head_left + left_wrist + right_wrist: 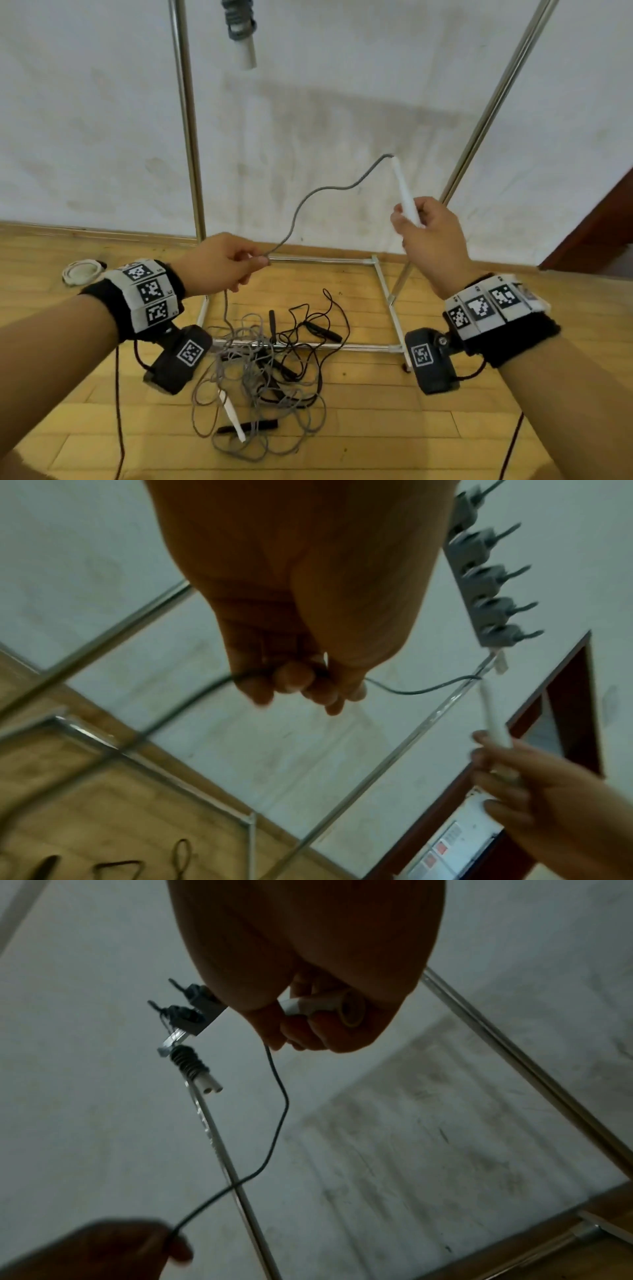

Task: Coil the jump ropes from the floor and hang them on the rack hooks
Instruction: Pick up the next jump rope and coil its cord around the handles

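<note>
Both arms reach forward at mid height before the metal rack (191, 164). The right hand (430, 236) is raised, fingers curled round a white handle (404, 192) tilted up toward the wall. The left hand (219, 263), lower, pinches the grey rope (308, 195) running from that handle. The rest lies tangled with black ropes (318, 329) on the wooden floor (411, 428); a coiled rope (239, 24) hangs above
</note>
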Motion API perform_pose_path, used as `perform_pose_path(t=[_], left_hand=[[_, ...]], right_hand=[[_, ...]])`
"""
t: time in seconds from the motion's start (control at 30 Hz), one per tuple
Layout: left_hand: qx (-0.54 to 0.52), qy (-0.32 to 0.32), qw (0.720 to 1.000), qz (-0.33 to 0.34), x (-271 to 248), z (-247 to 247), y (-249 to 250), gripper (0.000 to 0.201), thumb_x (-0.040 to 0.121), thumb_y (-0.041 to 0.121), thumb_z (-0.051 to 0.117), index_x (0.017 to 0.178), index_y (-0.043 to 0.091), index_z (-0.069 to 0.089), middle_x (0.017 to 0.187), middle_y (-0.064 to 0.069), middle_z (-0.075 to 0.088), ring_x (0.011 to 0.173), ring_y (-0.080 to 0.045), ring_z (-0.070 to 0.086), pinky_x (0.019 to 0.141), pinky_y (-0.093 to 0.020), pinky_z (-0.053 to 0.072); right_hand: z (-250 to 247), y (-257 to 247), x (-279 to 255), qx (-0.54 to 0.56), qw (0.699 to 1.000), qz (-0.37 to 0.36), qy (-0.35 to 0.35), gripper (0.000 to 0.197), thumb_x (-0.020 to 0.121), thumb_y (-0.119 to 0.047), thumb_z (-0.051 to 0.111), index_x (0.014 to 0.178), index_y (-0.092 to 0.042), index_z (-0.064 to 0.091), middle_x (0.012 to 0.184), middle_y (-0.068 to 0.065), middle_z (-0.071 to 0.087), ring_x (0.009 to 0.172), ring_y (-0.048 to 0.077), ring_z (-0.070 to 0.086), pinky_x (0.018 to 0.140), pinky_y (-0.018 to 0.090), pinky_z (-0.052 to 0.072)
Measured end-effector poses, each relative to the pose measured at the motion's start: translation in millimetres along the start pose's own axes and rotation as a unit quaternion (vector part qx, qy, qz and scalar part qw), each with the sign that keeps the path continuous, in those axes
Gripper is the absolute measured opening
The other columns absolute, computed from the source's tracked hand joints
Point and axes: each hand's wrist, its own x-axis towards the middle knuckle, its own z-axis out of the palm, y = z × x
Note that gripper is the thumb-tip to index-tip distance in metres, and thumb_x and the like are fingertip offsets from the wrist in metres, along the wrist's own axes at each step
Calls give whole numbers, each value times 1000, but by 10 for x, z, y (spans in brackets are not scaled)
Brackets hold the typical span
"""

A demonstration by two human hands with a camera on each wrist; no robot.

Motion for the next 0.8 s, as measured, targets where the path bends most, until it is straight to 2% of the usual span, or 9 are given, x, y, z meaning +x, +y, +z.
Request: perform_pose_path(t=[0.1,0.17,0.23,0.3,0.43,0.5,0.57,0.67,0.8], left_hand=[[25,6,999,29,22,11,233,23,97,44,53,94,35,73,64,1,66,46,-4,52,44,-13,41],[55,-23,997,57,19,68,387,25,98,46,50,96,35,73,71,-4,68,49,-10,54,48,-21,44],[70,-27,993,88,20,123,505,28,98,45,49,94,32,73,71,-5,68,56,-17,59,52,-25,46],[46,-1,992,114,32,148,568,32,99,42,50,83,24,71,66,-4,66,52,-13,57,50,-21,43],[-18,23,992,124,50,162,537,30,98,37,55,74,22,67,66,12,70,56,0,66,56,-10,46],[-13,-9,993,115,60,164,455,24,98,39,54,78,29,64,71,14,71,64,1,67,59,-11,47],[-5,-58,994,96,74,166,344,20,99,37,51,83,32,62,76,13,72,72,-1,68,68,-22,52],[-6,-101,993,64,101,160,165,21,102,32,47,87,29,63,78,10,71,74,-2,69,73,-32,54],[-2,-145,989,33,128,112,-44,25,103,31,45,87,23,64,75,5,70,73,-5,68,74,-22,49]], right_hand=[[226,-45,-141,-52,993,-36,-95,18,85,-29,73,99,-34,63,88,-11,61,69,-1,57,54,10,44],[368,-87,-223,-85,983,-67,-145,25,84,-32,74,106,-38,63,97,-15,57,80,-2,56,58,8,43],[483,-117,-274,-126,969,-119,-178,23,87,-34,71,109,-34,66,102,-14,54,87,2,54,66,12,41],[551,-111,-303,-148,956,-156,-201,16,90,-32,67,103,-22,70,101,-9,54,84,7,55,70,20,43],[571,-16,-316,-125,957,-113,-236,17,95,-36,60,87,-21,62,76,-7,60,62,5,52,57,23,39],[552,14,-285,-98,964,-92,-231,17,95,-36,60,83,-24,62,69,-7,63,54,4,51,52,21,41],[511,33,-234,-81,970,-91,-211,19,95,-34,61,81,-21,62,66,-2,61,51,4,47,50,20,39],[441,55,-158,-82,974,-91,-193,18,95,-32,62,80,-21,62,63,-1,58,51,4,44,48,18,37],[307,85,-27,-61,987,-58,-138,16,94,-32,62,80,-24,64,59,-12,54,51,3,46,50,20,43]])
